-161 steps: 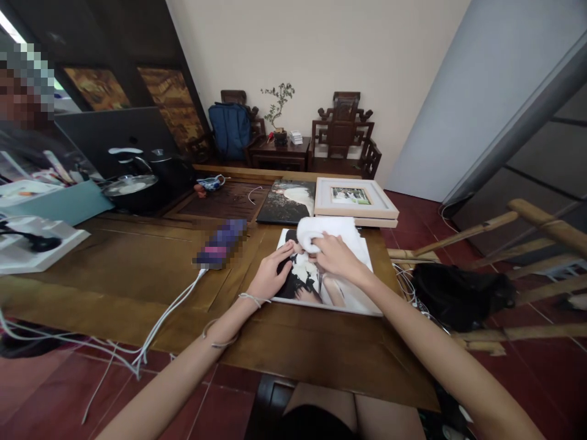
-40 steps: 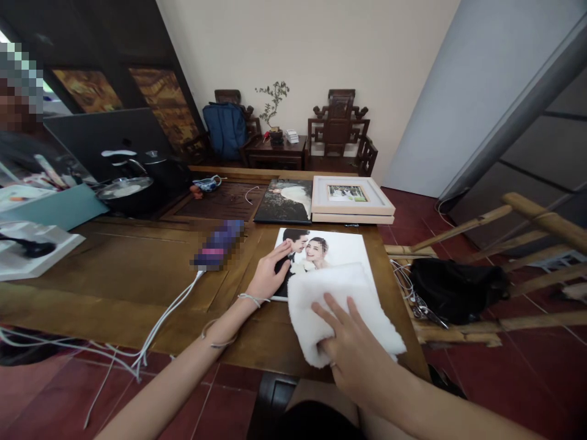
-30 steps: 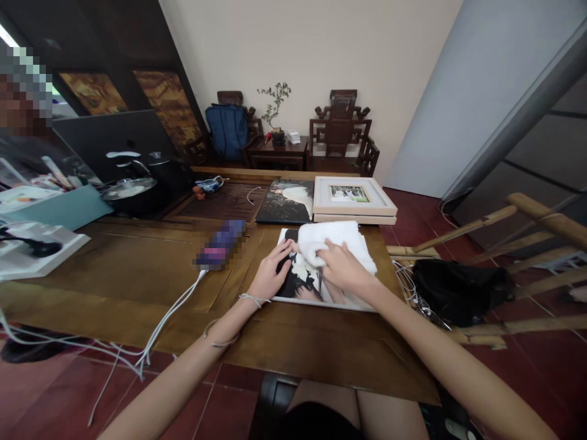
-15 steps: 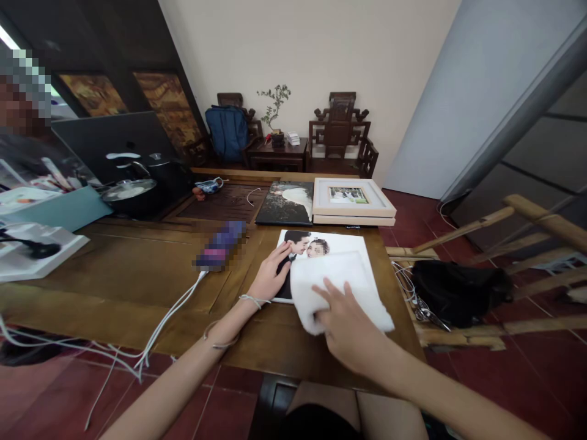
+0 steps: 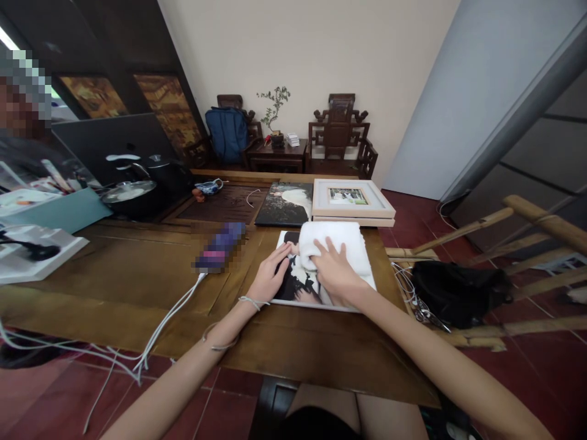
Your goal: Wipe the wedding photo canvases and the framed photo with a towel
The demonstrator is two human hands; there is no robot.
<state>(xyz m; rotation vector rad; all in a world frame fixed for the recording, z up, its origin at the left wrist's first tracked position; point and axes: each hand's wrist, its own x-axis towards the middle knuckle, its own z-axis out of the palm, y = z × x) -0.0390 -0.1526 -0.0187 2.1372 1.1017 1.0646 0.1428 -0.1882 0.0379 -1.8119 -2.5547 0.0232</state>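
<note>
A large photo print (image 5: 302, 287) of a couple lies flat on the wooden table (image 5: 128, 275) in front of me. My left hand (image 5: 270, 276) rests on its left edge, fingers spread flat. My right hand (image 5: 334, 269) presses a folded white towel (image 5: 337, 239) onto the upper part of the print, fingers stretched over the cloth. The towel covers the top of the picture.
Behind the print lie a dark photo (image 5: 287, 203) and a stack of white frames (image 5: 352, 200). A blurred purple object (image 5: 219, 245) with white cables (image 5: 160, 324) sits left. Pots (image 5: 131, 190), a teal box and another person are far left. A black bag (image 5: 458, 290) lies on bamboo poles right.
My right hand has slid the towel from the near end of the print up to its far end. The left hand has stayed on the left edge.
</note>
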